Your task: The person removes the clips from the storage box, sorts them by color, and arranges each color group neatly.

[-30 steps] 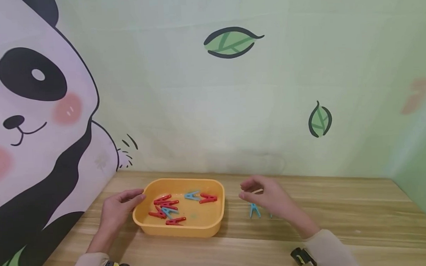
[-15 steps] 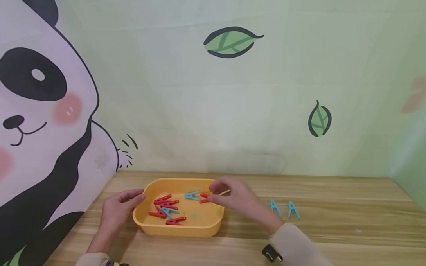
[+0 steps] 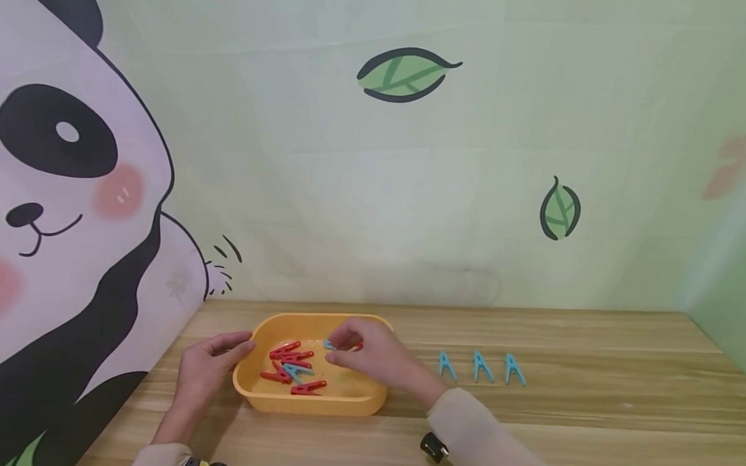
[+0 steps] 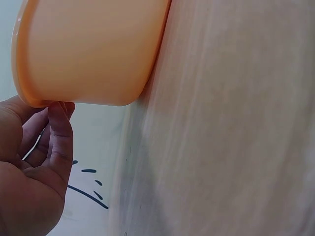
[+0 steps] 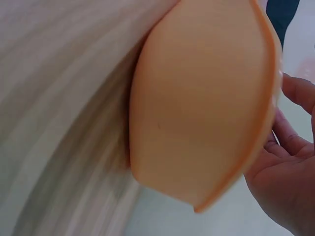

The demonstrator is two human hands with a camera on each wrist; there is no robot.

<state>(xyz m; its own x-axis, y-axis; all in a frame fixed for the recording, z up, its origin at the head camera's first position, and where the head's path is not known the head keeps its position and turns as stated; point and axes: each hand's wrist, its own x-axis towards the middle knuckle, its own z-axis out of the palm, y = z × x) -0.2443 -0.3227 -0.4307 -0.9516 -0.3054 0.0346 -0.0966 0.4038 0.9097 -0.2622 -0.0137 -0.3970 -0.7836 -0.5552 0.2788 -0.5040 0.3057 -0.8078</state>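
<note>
A yellow plastic basin (image 3: pixel 317 405) stands on the table with several red clothespins (image 3: pixel 308 387) and a blue clothespin (image 3: pixel 296 371) in it. At its left end my left hand (image 3: pixel 205 366) holds the rim between thumb and fingers; the left wrist view shows the fingertips (image 4: pixel 60 115) against the rim's edge. My right hand (image 3: pixel 371 353) reaches over the right side into the basin, thumb and forefinger apart. Just beyond its fingertips another blue clothespin (image 3: pixel 329 345) shows partly. A red clothespin (image 3: pixel 358 346) is mostly hidden behind that hand.
Three blue clothespins stand in a row right of the basin: a left one (image 3: pixel 447 366), a middle one (image 3: pixel 482 366) and a right one (image 3: pixel 514 369). A wall hanging (image 3: pixel 445 189) with a panda and leaves rises behind the wooden table (image 3: pixel 600 389).
My right hand has moved left from the table into the basin. A blue clothespin now stands where it was, completing a visible row of three. My left hand has stayed at the rim.
</note>
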